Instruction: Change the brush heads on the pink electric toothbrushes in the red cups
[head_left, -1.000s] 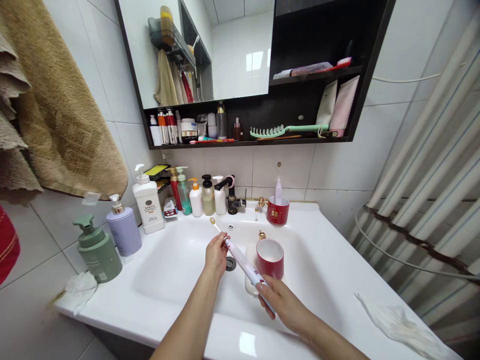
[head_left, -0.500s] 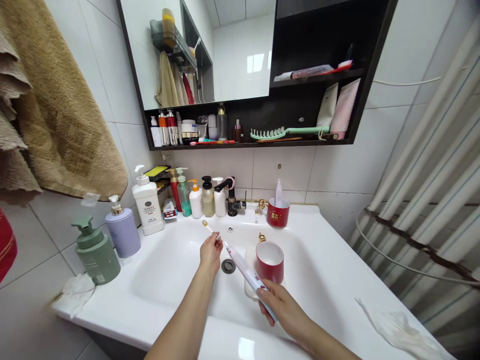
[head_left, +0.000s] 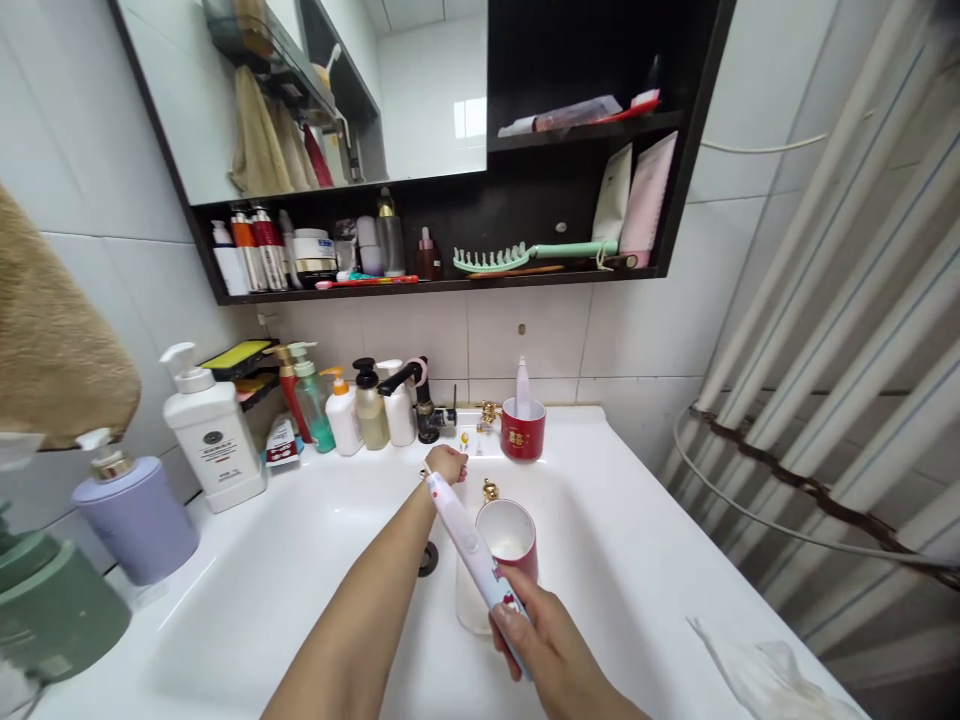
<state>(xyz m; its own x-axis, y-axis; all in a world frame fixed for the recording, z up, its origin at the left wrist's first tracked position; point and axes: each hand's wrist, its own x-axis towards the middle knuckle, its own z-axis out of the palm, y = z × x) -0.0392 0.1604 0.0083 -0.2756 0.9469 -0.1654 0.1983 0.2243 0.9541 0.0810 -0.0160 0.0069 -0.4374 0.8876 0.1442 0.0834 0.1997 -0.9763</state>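
My right hand [head_left: 551, 635] is wrapped round a pale pink and blue electric toothbrush handle [head_left: 469, 545], which tilts up to the left over the basin. A thin bare shaft shows at its top, with no brush head on it. My left hand [head_left: 448, 463] reaches to the back rim of the sink, fingers closed on a small toothbrush head [head_left: 464, 439], partly hidden by the fingers. Close by on the rim lies another small brush head [head_left: 480, 437]. A red cup [head_left: 523, 440] there holds a second electric toothbrush [head_left: 523, 385]. Behind my right hand, a red cup [head_left: 525, 550] sits in the basin.
A black faucet [head_left: 424, 405] stands behind the basin, with several pump bottles [head_left: 341, 415] to its left. Above hangs a dark mirror cabinet [head_left: 525, 285] with a green hairbrush [head_left: 495, 260]. A crumpled tissue [head_left: 765, 670] lies on the right counter; pipes [head_left: 825, 400] run beside it.
My left hand has moved from over the basin to the back rim, carrying the brush head. The right hand still holds the toothbrush handle, now tilted more upright. The camera view has shifted.
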